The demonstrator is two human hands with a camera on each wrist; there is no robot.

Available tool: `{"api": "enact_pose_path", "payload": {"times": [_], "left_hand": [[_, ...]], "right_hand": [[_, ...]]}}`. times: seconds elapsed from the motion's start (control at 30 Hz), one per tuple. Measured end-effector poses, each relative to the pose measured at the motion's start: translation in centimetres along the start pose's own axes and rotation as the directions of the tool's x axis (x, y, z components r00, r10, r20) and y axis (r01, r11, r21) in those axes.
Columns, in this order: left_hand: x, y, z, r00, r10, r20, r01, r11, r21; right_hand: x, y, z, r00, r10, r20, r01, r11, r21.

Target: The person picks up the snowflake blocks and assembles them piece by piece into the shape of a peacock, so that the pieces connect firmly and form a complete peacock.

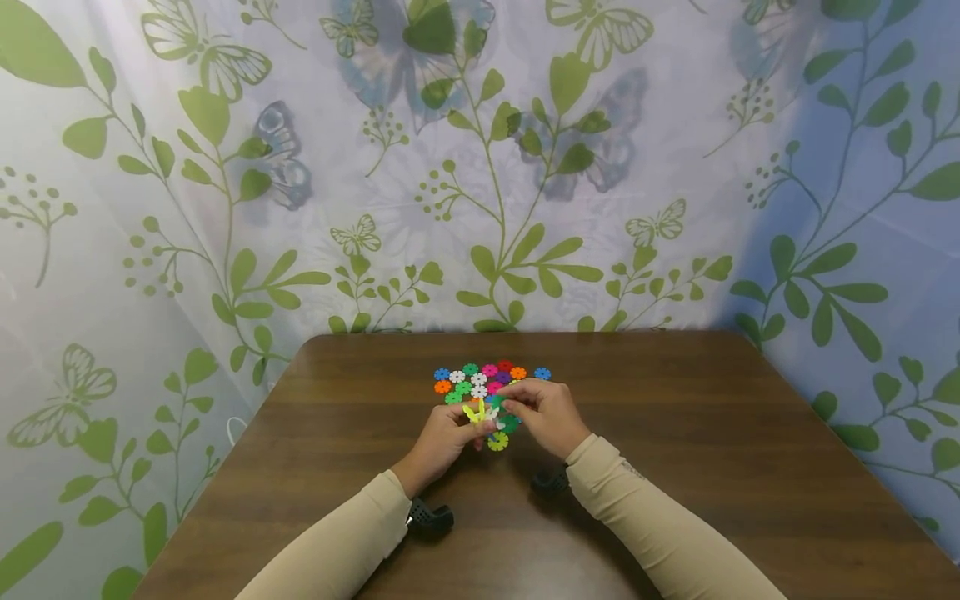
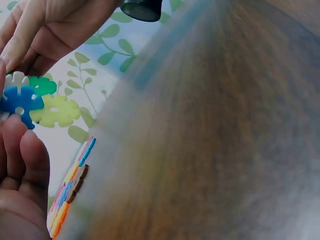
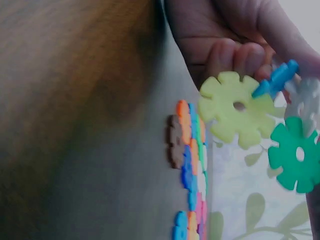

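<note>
Above the table my left hand (image 1: pixel 441 440) pinches a small cluster of joined flower-shaped plastic discs. The cluster has a white disc (image 3: pixel 304 102), a blue disc (image 2: pixel 21 104), a yellow disc (image 3: pixel 235 107) and a green disc (image 3: pixel 296 156), slotted edge to edge at angles. My right hand (image 1: pixel 553 415) meets the cluster from the other side, thumb and forefinger pinching a green disc at its upper edge. Fingers hide part of the joints. In the left wrist view, fingertips (image 2: pixel 32 155) of my left hand curl under the blue disc.
Just beyond my hands, loose discs of several colours lie flat on the brown wooden table (image 1: pixel 360 417), among them an orange disc (image 1: pixel 442 387) and a blue disc (image 1: pixel 542 373). A leaf-patterned curtain (image 1: pixel 495 208) hangs behind the table. Dark wrist devices (image 1: pixel 431 518) sit below the sleeves.
</note>
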State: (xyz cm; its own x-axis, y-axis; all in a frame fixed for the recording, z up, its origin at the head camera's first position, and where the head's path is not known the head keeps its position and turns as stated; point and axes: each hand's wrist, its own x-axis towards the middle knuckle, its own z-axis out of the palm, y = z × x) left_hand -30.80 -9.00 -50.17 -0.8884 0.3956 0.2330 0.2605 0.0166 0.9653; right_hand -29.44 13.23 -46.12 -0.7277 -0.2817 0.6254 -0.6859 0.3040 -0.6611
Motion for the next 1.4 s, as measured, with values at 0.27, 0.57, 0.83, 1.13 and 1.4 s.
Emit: {"api": "enact_pose_path", "payload": {"times": [0.27,0.57,0.83,1.13,1.4], "left_hand": [[0.4,-0.3,0.0,1.000,0.000,-0.030,-0.002,0.999,-0.044],[0.4,-0.6,-0.2,0.993,-0.059,-0.107,0.050,0.995,-0.087],[0.7,-0.7,-0.1,0.992,-0.059,-0.115,0.047,0.994,-0.103],[0.6,-0.5,-0.1,0.987,-0.050,-0.150,0.030,0.990,-0.137],[0.4,-0.1,0.0,0.984,-0.059,-0.168,0.037,0.991,-0.130]], "right_hand": [[0.5,1.0,-1.2,0.996,0.091,0.020,-0.093,0.983,0.158],[0.9,4.0,-5.0,0.950,0.278,-0.144,-0.288,0.957,-0.047],[1.5,7.4,-6.1,0.925,0.373,0.069,-0.341,0.896,-0.284],[3.5,10.9,-5.7,0.847,0.361,0.389,-0.182,0.886,-0.426],[2.8,12.3,-6.1,0.898,0.354,0.263,-0.230,0.885,-0.404]]}}
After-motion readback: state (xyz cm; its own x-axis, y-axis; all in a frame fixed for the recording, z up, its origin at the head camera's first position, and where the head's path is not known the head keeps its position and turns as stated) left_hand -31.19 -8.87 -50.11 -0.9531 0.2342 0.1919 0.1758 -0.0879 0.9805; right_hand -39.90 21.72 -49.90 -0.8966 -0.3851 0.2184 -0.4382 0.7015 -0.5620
